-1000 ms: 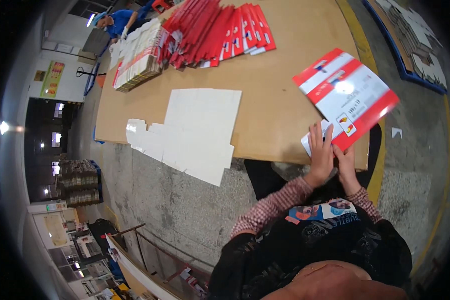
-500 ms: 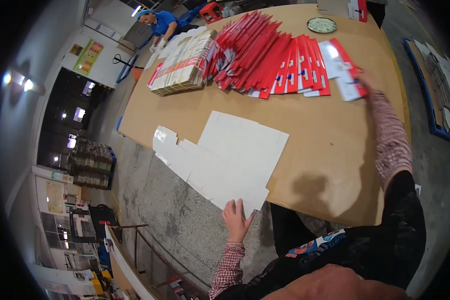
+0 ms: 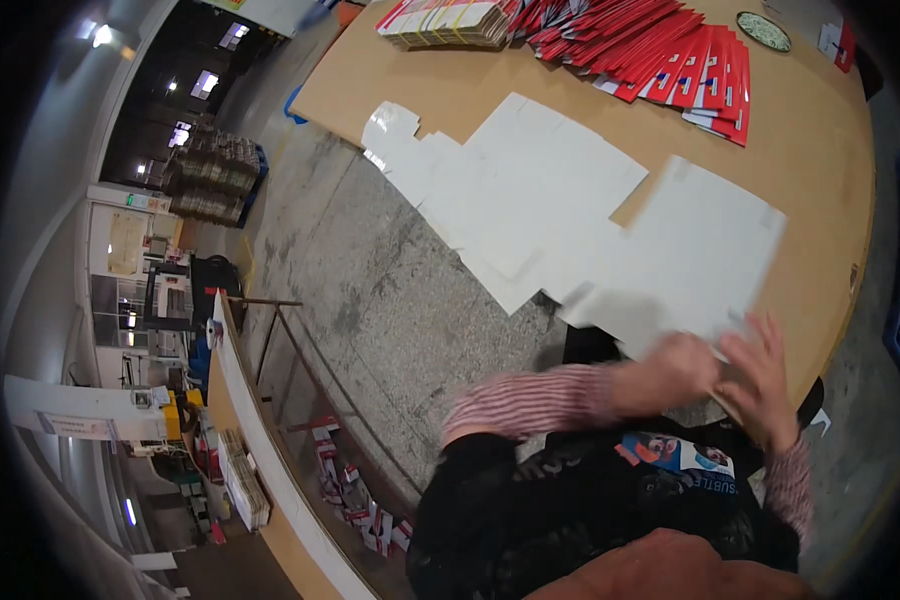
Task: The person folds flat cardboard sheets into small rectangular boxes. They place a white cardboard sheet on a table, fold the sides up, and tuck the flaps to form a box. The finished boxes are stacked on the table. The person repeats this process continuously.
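Observation:
A flat white cardboard sheet (image 3: 705, 260) lies tilted over the near edge of the brown table (image 3: 470, 90). My left hand (image 3: 670, 370) grips its near edge, blurred by motion. My right hand (image 3: 760, 375) touches the same edge from the right, fingers spread. A stack of white die-cut sheets (image 3: 530, 190) lies to the left, overhanging the table edge. Red and white folded cartons (image 3: 660, 50) lie fanned out at the far side of the table.
A banded bundle of flat cartons (image 3: 450, 20) sits at the far left of the table, a round green object (image 3: 763, 30) at the far right. Grey concrete floor (image 3: 370, 300) lies left of the table, with a wooden rack (image 3: 270, 480) holding small boxes beyond.
My right hand has come back from the red cartons at the far side. Both hands now meet at a white sheet pulled off the stack toward me. The view has shifted.

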